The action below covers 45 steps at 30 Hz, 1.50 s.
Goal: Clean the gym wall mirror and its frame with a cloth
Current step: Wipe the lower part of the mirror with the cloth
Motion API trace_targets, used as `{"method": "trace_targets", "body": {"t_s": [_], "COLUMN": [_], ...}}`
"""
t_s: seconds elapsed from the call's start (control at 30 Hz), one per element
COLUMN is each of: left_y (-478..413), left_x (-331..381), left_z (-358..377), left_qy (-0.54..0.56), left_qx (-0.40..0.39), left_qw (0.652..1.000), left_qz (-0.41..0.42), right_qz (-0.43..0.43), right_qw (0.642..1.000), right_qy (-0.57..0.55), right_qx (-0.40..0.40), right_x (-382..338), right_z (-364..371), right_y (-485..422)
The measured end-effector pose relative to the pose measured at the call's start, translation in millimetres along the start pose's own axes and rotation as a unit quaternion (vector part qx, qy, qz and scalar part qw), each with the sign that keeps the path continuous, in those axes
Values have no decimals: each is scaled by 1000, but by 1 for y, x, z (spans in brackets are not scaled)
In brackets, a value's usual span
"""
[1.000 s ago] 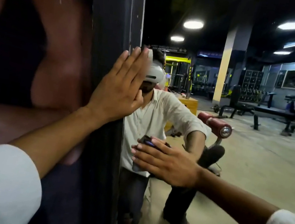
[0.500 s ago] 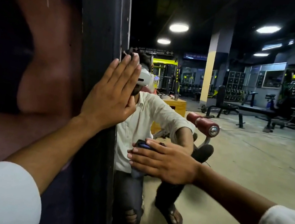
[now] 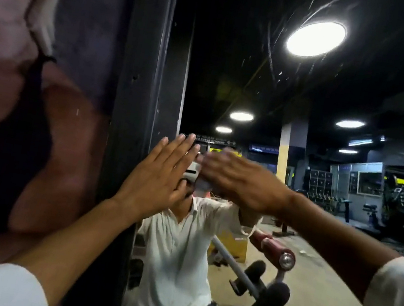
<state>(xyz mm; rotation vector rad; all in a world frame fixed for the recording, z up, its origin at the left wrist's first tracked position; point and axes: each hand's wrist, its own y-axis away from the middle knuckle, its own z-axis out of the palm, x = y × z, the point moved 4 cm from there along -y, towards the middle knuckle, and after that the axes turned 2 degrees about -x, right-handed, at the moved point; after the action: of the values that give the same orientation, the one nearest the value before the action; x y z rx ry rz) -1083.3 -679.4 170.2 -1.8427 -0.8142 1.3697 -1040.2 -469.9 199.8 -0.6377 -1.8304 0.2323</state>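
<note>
The wall mirror (image 3: 312,96) fills the right of the head view, with its black frame (image 3: 139,89) running upright down the middle. My left hand (image 3: 155,182) lies flat, fingers straight, across the frame's inner edge and the glass. My right hand (image 3: 241,181), blurred by motion, presses a small grey-blue cloth (image 3: 202,186) against the glass with straight fingers, just right of my left fingertips. Most of the cloth is hidden under the hand.
A large poster of a person (image 3: 13,121) covers the wall left of the frame. Curved wipe streaks show on the glass around a reflected ceiling light (image 3: 316,38). The reflection shows a person in a white shirt (image 3: 178,255) and a red-padded bench (image 3: 273,247).
My right hand has swept the cloth up the glass from waist height to level with my left fingertips. The view has tilted upward. My left hand stays on the frame's edge.
</note>
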Motion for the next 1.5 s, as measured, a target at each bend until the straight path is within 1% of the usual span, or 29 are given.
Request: {"method": "trace_targets", "body": {"t_s": [0.03, 0.07, 0.1, 0.13, 0.2, 0.27, 0.37, 0.47, 0.53, 0.6, 0.63, 0.67, 0.77, 0.8, 0.83, 0.87, 0.9, 0.93, 1.0, 1.03, 1.07, 1.13, 1.2, 1.27, 1.33, 1.37, 1.4, 1.43, 1.5], "left_y": [-14, -24, -31, -35, -34, -29, -10, 31, 54, 63, 64, 64, 64, 65, 65, 64, 60, 54, 28, 11, -9, -49, -80, -95, -96, -94, -93, -91, -92], "left_x": [0, 0, 3, 7, 18, 28, 42, 73, 90, 96, 98, 98, 100, 101, 102, 104, 107, 110, 115, 116, 114, 106, 93, 85, 83, 83, 82, 82, 81], "left_z": [1, 3, 5, 8, 13, 16, 22, 33, 39, 42, 42, 42, 41, 40, 39, 38, 36, 33, 28, 24, 20, 13, 8, 7, 8, 9, 10, 10, 10], "left_qy": [-1, -2, -1, 1, 6, 7, 24, 22, 10, -1, -4, -4, -5, -9, -11, -13, -13, -14, -17, -19, -22, -24, -13, -7, -8, -8, -9, -10, -16], "left_qx": [-6, -10, -11, -10, 3, 26, 45, 42, 21, -1, -6, -8, -17, -19, -22, -23, -22, -21, -17, -5, 11, 38, 45, 42, 37, 35, 33, 31, 27], "left_qw": [1000, 1000, 999, 999, 997, 995, 994, 998, 1000, 1000, 1000, 1000, 1000, 1000, 1000, 1000, 1000, 999, 999, 999, 999, 999, 998, 995, 994, 995, 995, 995, 996], "left_qz": [-11, -23, -35, -49, -76, -97, -100, -32, 5, 24, 29, 30, 18, 11, 6, 7, 14, 25, 43, 44, 40, 12, -42, -89, -98, -95, -92, -90, -89], "right_qz": [112, 214, 288, 332, 355, 331, 256, 119, 17, -69, -76, -47, 127, 159, 162, 131, 71, -10, -151, -186, -186, -97, 46, 196, 300, 326, 336, 323, 223], "right_qw": [993, 973, 949, 927, 908, 918, 952, 988, 997, 995, 996, 998, 987, 980, 979, 983, 990, 993, 981, 974, 974, 989, 988, 963, 920, 905, 900, 908, 951], "right_qy": [-29, -49, -66, -84, -109, -106, -105, -90, -81, -53, -33, -32, -78, -94, -102, -105, -110, -114, -121, -129, -133, -86, -57, -56, -84, -99, -106, -102, -88], "right_qx": [32, 72, 114, 153, 195, 192, 129, 48, -9, -43, -34, -8, 53, 68, 74, 68, 47, 18, -15, -13, -1, 65, 134, 179, 238, 255, 257, 245, 196], "right_x": [32, 57, 73, 79, 67, 27, -59, -159, -198, -195, -181, -162, -106, -104, -112, -127, -147, -167, -183, -175, -156, -96, -16, 57, 102, 109, 108, 100, 66], "right_z": [-13, -23, -30, -31, -20, 1, 45, 85, 97, 98, 94, 86, 68, 67, 73, 84, 96, 110, 128, 127, 121, 91, 58, 23, -1, -4, -3, 2, 17], "right_y": [-5, -7, -6, -5, -5, 3, 50, 123, 160, 171, 167, 159, 147, 149, 154, 159, 165, 171, 178, 177, 171, 153, 137, 125, 119, 114, 109, 103, 95]}}
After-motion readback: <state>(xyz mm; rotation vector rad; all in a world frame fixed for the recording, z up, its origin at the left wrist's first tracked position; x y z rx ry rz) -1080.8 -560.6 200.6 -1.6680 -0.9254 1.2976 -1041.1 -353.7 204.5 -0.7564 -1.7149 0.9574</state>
